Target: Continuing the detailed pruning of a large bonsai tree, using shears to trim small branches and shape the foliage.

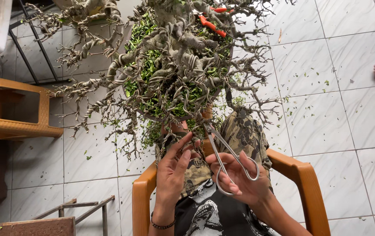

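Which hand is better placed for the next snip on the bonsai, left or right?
Right, probably. The right hand has its fingers through the loops of the silver scissors, blades pointing up at the bonsai twigs. The left hand holds no tool, its fingers raised by the blade tips near the lowest twigs.

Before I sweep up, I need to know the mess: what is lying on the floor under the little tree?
Small cut green leaves lie scattered over the white floor tiles around the tree. Directly beneath it, the branches and the pot hide the floor, so nothing there can be seen.
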